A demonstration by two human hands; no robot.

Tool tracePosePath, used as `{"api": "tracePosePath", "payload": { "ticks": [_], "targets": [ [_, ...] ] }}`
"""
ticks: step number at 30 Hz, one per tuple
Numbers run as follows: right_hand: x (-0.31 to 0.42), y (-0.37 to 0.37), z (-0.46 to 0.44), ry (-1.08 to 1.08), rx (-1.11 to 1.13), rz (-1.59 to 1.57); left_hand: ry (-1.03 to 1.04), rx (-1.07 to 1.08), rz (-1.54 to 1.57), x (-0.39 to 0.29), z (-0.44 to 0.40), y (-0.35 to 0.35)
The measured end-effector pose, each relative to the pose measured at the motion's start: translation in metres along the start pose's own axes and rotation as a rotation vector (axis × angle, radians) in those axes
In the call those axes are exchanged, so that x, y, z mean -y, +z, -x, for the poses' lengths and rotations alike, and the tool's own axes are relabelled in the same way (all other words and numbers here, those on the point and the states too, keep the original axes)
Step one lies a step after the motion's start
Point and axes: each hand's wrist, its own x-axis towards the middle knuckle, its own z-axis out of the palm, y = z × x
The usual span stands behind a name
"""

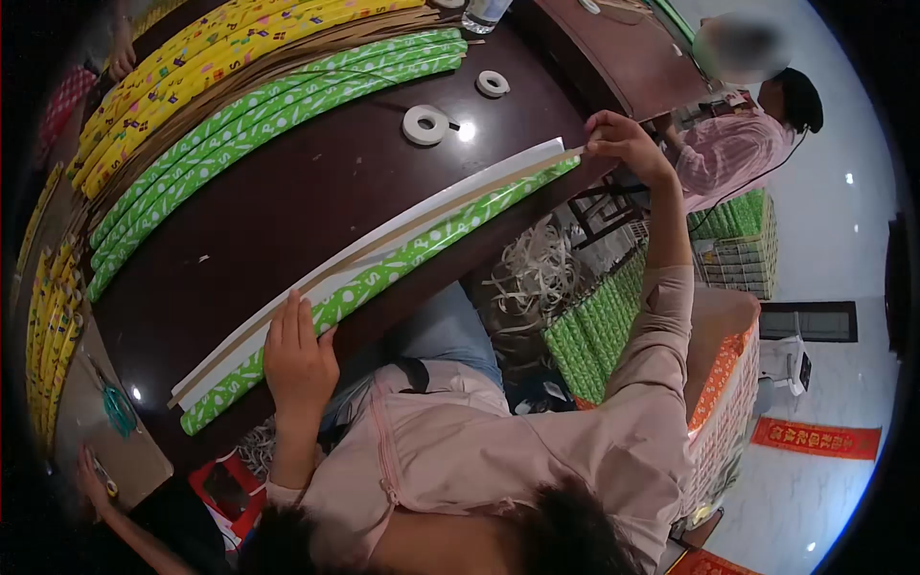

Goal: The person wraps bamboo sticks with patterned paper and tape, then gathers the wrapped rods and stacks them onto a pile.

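Note:
A green wrapping paper roll (407, 259) with white lettering lies slantwise along the table's near edge, its white underside (230, 359) showing as a flap. A thin brown strip (383, 240) runs lengthwise over that flap. My left hand (302, 355) rests flat on the roll near its left end, fingers stretched out over the strip. At the far right end, my right hand (623, 146) pinches the end of the brown strip between thumb and fingers. Two white tape rolls, a larger one (414, 132) and a smaller one (493, 77), lie beyond the paper.
Green rolls (278, 110), brown strips (287, 53) and yellow rolls (230, 48) are stacked at the back left. Teal-handled scissors (117, 410) lie at left. Other people's hands (96, 484) show at the left edge. A person in pink (733, 153) sits right, near stacked green rolls (599, 331).

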Motion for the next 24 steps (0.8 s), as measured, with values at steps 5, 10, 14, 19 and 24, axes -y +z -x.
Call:
{"api": "tracePosePath", "payload": {
  "ticks": [5, 10, 14, 19, 24],
  "targets": [
    [-0.039, 0.000, -0.016, -0.014, -0.230, 0.045, 0.030, -0.015, -0.019, -0.001, -0.001, 0.000],
    [-0.066, 0.030, -0.038, -0.091, -0.430, 0.069, 0.040, -0.017, -0.018, 0.000, -0.001, 0.000],
    [-0.083, 0.043, -0.046, -0.104, -0.547, 0.122, 0.036, -0.006, -0.018, 0.000, -0.002, -0.001],
    [-0.089, 0.048, -0.056, -0.107, -0.639, 0.260, 0.043, -0.001, -0.034, 0.000, -0.002, 0.000],
    [-0.068, 0.056, -0.050, -0.001, -0.661, 0.549, 0.030, -0.005, -0.015, 0.000, -0.002, 0.000]
  ]
}}
